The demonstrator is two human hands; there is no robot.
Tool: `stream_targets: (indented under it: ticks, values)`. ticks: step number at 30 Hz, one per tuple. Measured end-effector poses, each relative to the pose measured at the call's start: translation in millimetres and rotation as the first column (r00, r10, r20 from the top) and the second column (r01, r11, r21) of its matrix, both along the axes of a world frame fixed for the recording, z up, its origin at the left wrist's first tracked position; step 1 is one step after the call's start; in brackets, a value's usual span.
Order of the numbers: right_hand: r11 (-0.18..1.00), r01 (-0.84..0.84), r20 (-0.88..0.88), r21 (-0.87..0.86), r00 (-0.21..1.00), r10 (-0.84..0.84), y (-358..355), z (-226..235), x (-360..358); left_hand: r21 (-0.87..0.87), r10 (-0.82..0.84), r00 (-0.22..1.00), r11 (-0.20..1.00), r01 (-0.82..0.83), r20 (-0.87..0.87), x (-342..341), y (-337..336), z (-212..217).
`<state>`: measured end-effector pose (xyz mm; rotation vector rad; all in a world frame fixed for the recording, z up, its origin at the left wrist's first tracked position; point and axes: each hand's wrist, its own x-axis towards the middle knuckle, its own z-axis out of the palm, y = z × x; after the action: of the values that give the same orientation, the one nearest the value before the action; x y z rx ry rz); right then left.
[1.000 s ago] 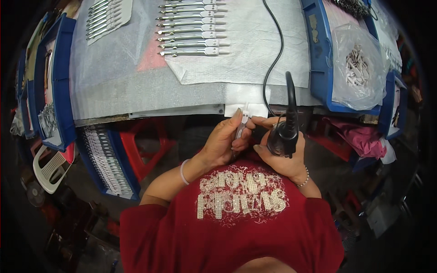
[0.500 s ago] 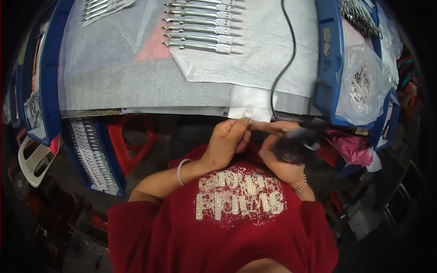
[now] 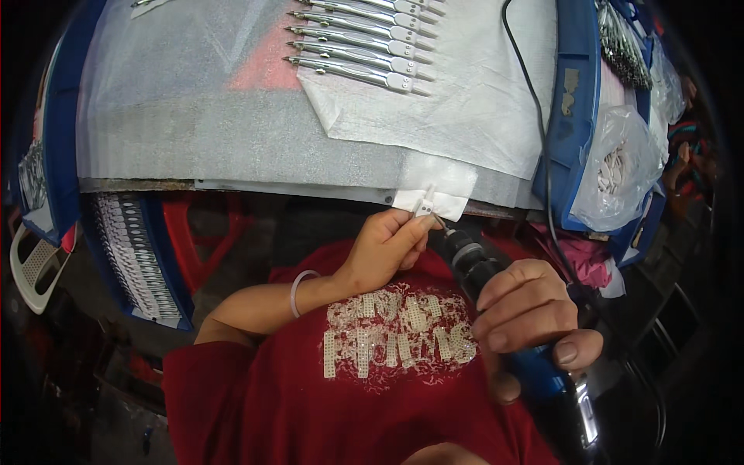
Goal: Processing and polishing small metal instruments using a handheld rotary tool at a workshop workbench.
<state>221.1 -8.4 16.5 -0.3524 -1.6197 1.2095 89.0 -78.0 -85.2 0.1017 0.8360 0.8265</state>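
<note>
At the table's front edge my left hand (image 3: 391,246) is closed, thumb and fingers pinching the white head of a metal drawing compass (image 3: 424,208). Most of that compass is hidden by my fingers. My right hand (image 3: 535,310) is wrapped round a black and blue electric screwdriver (image 3: 474,263), slanting up to the left. Its thin bit ends close beside the compass head; whether they touch I cannot tell. Under the head lies a white cloth pad (image 3: 457,182) on the table edge. Beyond, several finished-looking compasses (image 3: 356,72) lie in a row.
Grey foam sheeting (image 3: 194,139) covers the table, with white cloth (image 3: 480,108) over part of it. A black cable (image 3: 535,101) crosses the right side. Blue bins (image 3: 570,132) stand at the right, one with a plastic bag (image 3: 620,170) of small parts. Another bin (image 3: 139,256) sits lower left.
My right hand has drawn back from my left hand and now grips the screwdriver, its bit brought to the compass head. My left hand keeps its pinch. The view has shifted slightly.
</note>
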Motion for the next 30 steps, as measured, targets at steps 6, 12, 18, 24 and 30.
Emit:
stream_targets:
  ticks: [6, 12, 18, 24, 30]
  values:
    - [0.998, -0.054, 0.079, -0.031, 0.995, 0.057, 2.8, -4.3, -4.2, -0.02, -0.013, 1.0, 1.0, 0.013, 0.028, -0.4, -0.9, -2.1]
    - [0.998, -0.051, 0.083, -0.03, 0.995, 0.053, 3.6, -7.0, -8.8, -0.023, -0.01, 1.0, 1.0, 0.01, 0.017, -1.2, -1.8, -2.9]
    - [0.999, -0.034, 0.048, -0.026, 0.998, 0.036, 3.6, -8.1, -11.7, -0.001, -0.017, 0.999, 1.0, 0.017, 0.041, -1.2, 1.1, -0.5]
    - [1.0, 0.004, 0.055, -0.005, 0.998, -0.004, 1.8, -12.3, -18.3, -0.027, 0.007, 1.0, 1.0, -0.008, -0.02, 1.1, -4.0, -4.8]
    - [1.0, -0.018, 0.077, 0.004, 0.997, 0.018, 3.1, -8.7, -25.8, -0.015, -0.016, 0.999, 1.0, 0.015, -0.033, 0.5, -2.5, -4.0]
